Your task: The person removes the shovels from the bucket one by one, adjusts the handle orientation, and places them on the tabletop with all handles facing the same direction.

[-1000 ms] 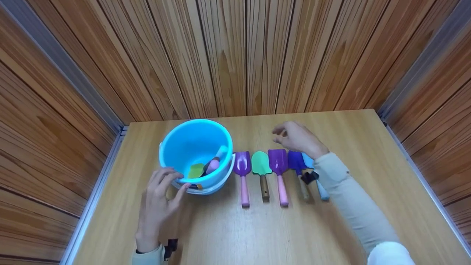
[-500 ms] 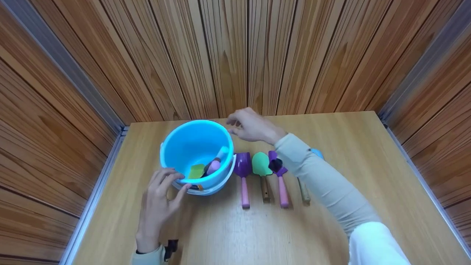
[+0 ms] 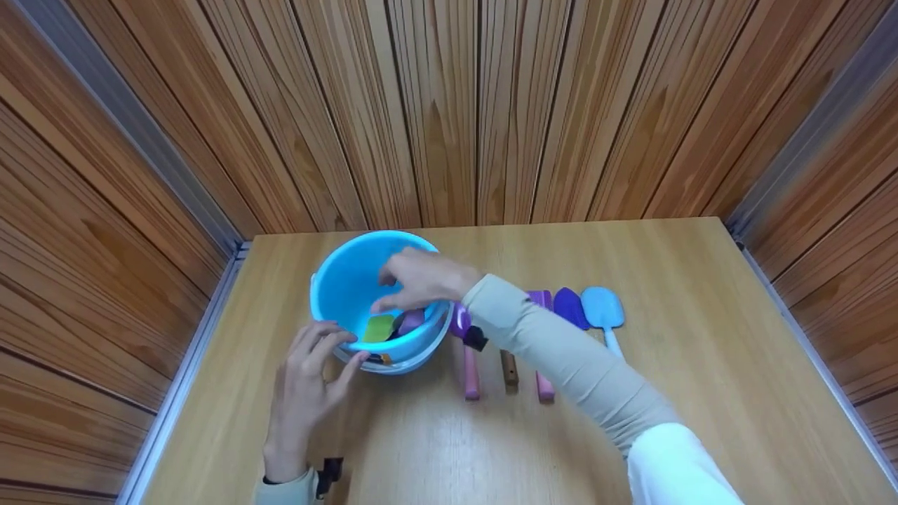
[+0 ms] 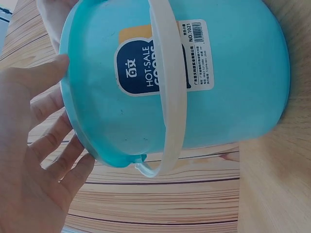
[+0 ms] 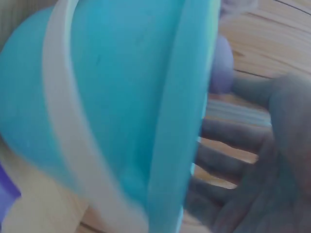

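Observation:
A light-blue toy bucket (image 3: 337, 280) with a white handle (image 4: 174, 92) stands on the table's left side. My left hand (image 3: 302, 393) holds its near rim, thumb on one side and fingers on the other. Over the mouth reaches my right hand (image 3: 428, 277), its fingers loosely spread and dipping inside the rim, with nothing seen between them. Inside the bucket lie a yellow-green blade (image 3: 379, 327) and a purple piece (image 3: 412, 320). In the right wrist view a rounded purple end (image 5: 222, 65) shows at the rim, close to my thumb (image 5: 252, 90).
Right of the bucket, several toy shovels lie in a row, partly under my right forearm: a pink handle (image 3: 471, 375), a brown handle (image 3: 509, 368), another pink handle (image 3: 545, 387), a dark-blue blade (image 3: 570, 307) and a light-blue shovel (image 3: 602, 307). Wood-panelled walls (image 3: 456, 112) enclose the table.
My right hand has moved left from above the shovels, past the bucket's far right side, and into the bucket's mouth. My left hand stays on the rim.

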The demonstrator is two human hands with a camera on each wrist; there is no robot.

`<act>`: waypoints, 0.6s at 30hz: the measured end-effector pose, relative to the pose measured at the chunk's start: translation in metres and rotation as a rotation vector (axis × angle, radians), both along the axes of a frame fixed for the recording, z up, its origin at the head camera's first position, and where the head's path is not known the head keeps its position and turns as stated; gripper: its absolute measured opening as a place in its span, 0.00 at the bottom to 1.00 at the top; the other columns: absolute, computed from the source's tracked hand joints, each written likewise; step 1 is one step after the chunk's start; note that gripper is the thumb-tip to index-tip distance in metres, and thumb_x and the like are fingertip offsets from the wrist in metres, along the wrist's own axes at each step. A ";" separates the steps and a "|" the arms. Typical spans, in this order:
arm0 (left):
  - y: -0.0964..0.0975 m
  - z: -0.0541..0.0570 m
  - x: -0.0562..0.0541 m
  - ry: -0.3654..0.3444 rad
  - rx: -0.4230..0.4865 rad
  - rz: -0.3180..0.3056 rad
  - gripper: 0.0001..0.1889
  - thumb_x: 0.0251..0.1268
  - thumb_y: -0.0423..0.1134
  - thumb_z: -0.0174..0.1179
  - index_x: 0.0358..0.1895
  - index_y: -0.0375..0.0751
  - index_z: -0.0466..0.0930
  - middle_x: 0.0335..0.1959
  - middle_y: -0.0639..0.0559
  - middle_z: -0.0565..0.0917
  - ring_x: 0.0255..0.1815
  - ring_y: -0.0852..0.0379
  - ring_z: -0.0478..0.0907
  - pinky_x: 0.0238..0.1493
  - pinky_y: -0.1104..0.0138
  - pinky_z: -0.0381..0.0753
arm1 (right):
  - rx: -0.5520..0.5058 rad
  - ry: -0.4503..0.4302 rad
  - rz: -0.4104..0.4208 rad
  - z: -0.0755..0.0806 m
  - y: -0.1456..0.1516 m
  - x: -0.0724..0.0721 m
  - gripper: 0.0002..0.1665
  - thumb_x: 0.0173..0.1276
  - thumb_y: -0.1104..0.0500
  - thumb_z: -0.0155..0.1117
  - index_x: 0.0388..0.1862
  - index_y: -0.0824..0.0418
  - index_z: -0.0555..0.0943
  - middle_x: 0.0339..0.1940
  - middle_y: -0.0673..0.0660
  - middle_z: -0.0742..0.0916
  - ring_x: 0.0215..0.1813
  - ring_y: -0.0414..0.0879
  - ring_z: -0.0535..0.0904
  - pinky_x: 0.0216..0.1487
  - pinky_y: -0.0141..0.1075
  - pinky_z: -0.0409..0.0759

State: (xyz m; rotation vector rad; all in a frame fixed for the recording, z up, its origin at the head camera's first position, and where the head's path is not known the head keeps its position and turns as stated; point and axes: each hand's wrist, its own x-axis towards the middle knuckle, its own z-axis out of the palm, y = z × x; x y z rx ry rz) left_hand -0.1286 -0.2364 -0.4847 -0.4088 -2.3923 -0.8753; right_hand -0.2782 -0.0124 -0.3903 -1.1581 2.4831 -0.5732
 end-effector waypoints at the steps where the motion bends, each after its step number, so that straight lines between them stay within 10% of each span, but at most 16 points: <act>1: -0.001 0.000 0.000 0.005 -0.004 -0.005 0.16 0.63 0.45 0.79 0.51 0.47 0.90 0.53 0.53 0.87 0.59 0.58 0.80 0.62 0.53 0.88 | 0.038 -0.014 0.016 -0.002 -0.006 0.002 0.36 0.73 0.34 0.69 0.69 0.55 0.84 0.56 0.54 0.91 0.51 0.47 0.88 0.55 0.38 0.88; 7: 0.000 -0.001 0.000 0.010 0.003 -0.016 0.17 0.61 0.43 0.80 0.50 0.44 0.90 0.52 0.46 0.87 0.60 0.54 0.80 0.61 0.51 0.88 | 0.269 -0.071 0.025 -0.010 -0.032 0.015 0.23 0.73 0.44 0.73 0.60 0.55 0.84 0.35 0.53 0.86 0.34 0.46 0.83 0.32 0.34 0.84; 18: 0.000 0.000 -0.001 -0.013 0.009 -0.005 0.15 0.64 0.47 0.78 0.51 0.49 0.89 0.52 0.55 0.87 0.60 0.61 0.79 0.62 0.55 0.88 | 0.408 0.023 -0.091 -0.019 -0.047 0.022 0.25 0.76 0.48 0.70 0.66 0.55 0.81 0.46 0.54 0.86 0.45 0.50 0.83 0.59 0.46 0.87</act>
